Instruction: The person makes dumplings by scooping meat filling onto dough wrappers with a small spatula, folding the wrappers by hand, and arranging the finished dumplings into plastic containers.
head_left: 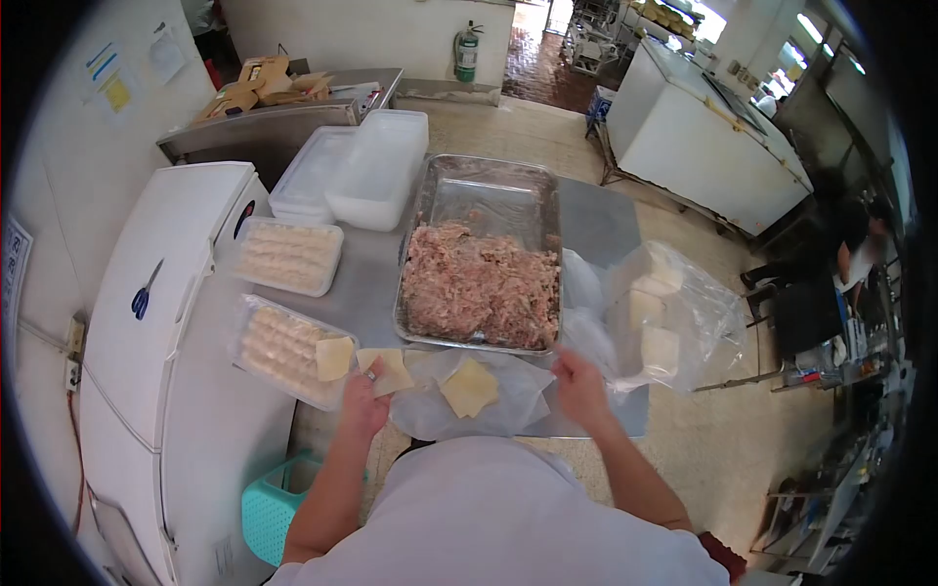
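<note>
My left hand [365,402] is closed on a square dough wrapper [390,370], fingers beneath and beside it. Another wrapper [335,358] lies over the edge of a clear tray of filled dumplings [278,342], just left of that hand. More wrappers [470,389] rest on a plastic sheet [523,391] in front of me. My right hand [581,387] is closed near the metal pan's [414,210] front right corner. A thin, blurred shape extends from its fingertips toward the ground meat mixture [479,283]; what it is cannot be made out.
A second dumpling tray [289,256] and stacked plastic tubs [378,171] stand left of the pan. Bagged wrapper stacks [647,311] lie right. Scissors [147,291] rest on a white appliance [147,391]. A teal basket [269,513] stands below. Another person [850,244] is at far right.
</note>
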`<act>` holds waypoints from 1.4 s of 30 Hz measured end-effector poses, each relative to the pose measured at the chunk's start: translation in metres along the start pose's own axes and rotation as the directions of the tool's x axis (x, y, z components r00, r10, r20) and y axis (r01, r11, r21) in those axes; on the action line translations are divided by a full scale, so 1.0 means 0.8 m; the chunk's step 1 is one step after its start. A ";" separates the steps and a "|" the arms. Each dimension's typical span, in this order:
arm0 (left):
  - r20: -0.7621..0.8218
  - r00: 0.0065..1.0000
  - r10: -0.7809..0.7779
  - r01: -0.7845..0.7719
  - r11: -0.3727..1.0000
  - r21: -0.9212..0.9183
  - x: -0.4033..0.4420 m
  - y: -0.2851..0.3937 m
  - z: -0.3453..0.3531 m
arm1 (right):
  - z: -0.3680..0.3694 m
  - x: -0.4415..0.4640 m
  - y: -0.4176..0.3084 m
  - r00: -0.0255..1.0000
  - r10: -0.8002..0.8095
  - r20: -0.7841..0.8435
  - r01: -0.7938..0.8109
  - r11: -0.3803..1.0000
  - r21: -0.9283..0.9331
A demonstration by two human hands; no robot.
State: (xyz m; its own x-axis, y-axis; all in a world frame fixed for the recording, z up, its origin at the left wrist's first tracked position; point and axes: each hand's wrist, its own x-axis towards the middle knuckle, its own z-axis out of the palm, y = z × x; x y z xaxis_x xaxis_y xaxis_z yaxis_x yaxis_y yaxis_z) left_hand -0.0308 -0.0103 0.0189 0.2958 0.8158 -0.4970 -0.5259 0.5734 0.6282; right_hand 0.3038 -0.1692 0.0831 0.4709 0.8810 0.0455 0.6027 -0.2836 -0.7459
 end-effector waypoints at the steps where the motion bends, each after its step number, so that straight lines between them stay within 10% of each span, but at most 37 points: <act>1: -0.003 0.999 -0.045 0.045 0.999 -0.005 -0.001 -0.001 0.002 | -0.028 0.017 -0.007 0.998 -0.067 0.008 0.067 0.975 -0.213; 8: 0.120 0.955 -0.272 0.268 0.962 0.054 -0.002 -0.041 0.018 | -0.072 0.079 -0.044 0.965 0.027 0.259 0.218 0.459 -0.861; 14: 0.178 0.926 -0.334 0.327 0.942 0.070 -0.007 -0.065 0.034 | 0.004 0.048 -0.044 0.895 -0.024 0.446 0.380 0.565 -0.732; 42: 0.224 0.884 -0.410 0.444 0.887 -0.129 0.004 -0.049 0.023 | -0.034 0.095 -0.087 0.938 -0.025 0.347 0.304 0.542 -0.784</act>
State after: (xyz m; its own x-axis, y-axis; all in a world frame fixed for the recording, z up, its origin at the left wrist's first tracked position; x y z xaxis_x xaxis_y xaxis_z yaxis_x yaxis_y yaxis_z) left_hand 0.0059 -0.0290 0.0037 0.6561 0.5028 -0.5627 -0.4377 0.8610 0.2590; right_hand 0.3150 -0.0931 0.1568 0.2032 0.9644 -0.1691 0.9745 -0.1824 0.1305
